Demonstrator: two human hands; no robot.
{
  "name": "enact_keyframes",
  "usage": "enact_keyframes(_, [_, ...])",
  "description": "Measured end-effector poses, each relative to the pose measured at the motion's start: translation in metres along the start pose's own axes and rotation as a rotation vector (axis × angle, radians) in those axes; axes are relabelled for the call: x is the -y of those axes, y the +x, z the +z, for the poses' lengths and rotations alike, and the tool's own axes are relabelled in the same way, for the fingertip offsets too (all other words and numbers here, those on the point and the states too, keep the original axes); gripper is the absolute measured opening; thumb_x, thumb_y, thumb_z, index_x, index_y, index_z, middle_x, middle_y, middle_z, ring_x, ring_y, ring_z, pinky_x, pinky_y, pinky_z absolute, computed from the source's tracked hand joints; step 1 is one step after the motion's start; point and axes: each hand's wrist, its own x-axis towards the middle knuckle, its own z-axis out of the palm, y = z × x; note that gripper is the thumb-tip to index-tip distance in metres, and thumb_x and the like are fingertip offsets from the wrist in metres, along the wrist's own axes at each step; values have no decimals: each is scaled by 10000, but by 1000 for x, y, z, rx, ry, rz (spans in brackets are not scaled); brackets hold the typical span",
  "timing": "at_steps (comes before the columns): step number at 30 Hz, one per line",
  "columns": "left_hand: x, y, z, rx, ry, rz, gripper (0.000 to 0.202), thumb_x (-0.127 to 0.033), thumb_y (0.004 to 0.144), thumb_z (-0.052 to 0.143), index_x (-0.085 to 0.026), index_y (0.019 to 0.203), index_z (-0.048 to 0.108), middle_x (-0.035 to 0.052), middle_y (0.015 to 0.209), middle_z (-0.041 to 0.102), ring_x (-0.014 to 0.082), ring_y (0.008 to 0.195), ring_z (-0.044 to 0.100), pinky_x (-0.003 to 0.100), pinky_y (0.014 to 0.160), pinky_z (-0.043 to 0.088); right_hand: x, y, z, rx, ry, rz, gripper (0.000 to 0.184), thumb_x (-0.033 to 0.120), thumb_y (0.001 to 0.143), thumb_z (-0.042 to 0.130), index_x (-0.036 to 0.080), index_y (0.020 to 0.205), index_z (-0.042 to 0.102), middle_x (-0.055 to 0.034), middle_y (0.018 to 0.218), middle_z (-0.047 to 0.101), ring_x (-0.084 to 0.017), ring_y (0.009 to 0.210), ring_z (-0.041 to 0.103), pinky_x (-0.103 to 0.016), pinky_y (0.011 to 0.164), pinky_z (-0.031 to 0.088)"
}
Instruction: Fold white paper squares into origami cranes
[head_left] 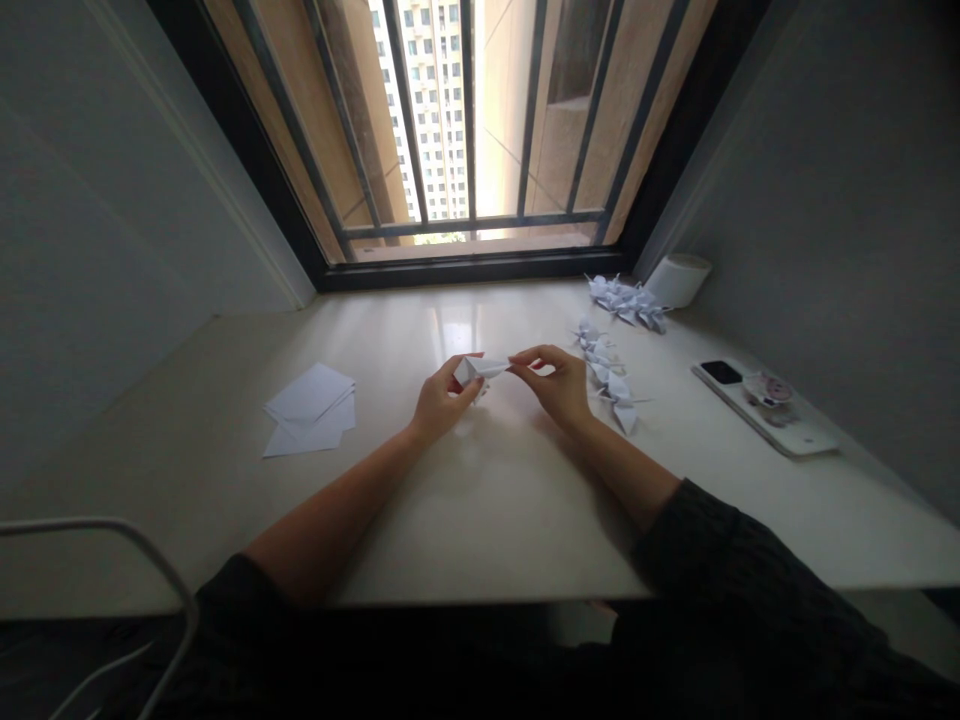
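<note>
Your left hand [444,392] grips the paper [480,368], likely for steadiness; your right hand [556,385] pinches its tip [501,367]. Sheets [311,405] lie left, presumably handy.

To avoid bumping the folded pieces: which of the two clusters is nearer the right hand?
The front cluster, a row just beside the right hand; the back cluster lies farther off, near the window frame.

Sill [510,540] open toward window [469,140]; paper stack [311,405] blocks left, folded cranes [616,388], phone [791,430] right.
</note>
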Motion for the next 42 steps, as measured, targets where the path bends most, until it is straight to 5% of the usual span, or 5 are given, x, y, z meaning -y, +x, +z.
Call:
enact_keyframes(6, [0,1,1,-22,-27,10,333,-302,787,577,-166,1091,582,47,934,680,157,790,671,247,702,547,4,-2,3,118,50,-53,142,288,777,614,219,884,679,-28,877,684,-143,702,611,-287,643,496])
enact_keyframes(12, [-1,1,1,-86,30,-10,259,-268,771,573,-180,1012,608,16,854,680,142,736,667,227,658,532,13,-7,3,309,73,-187,373,148,793,521,263,1138,606,-27,1036,665,-138,793,623,-293,721,501])
enact_keyframes(19, [-5,-1,-1,-71,250,2,319,-263,778,542,-213,1086,610,-16,791,663,90,603,575,187,574,463,8,-7,5,222,-5,-169,259,307,778,656,282,1035,680,-27,882,706,-155,727,619,-289,664,491])
enact_keyframes(24, [-10,-3,-1,-96,343,58,508,-309,767,587,-269,1265,499,-9,930,666,82,606,539,202,624,461,6,-7,5,169,-46,-159,236,335,768,667,309,1001,695,-18,838,713,-170,731,618,-319,698,492])
enact_keyframes(42, [-7,-1,-3,-76,305,76,323,-324,834,508,-261,1134,610,-5,946,677,89,594,487,203,586,418,11,-8,4,188,-110,-212,199,289,832,588,305,998,697,-11,853,720,-169,744,612,-314,691,480])
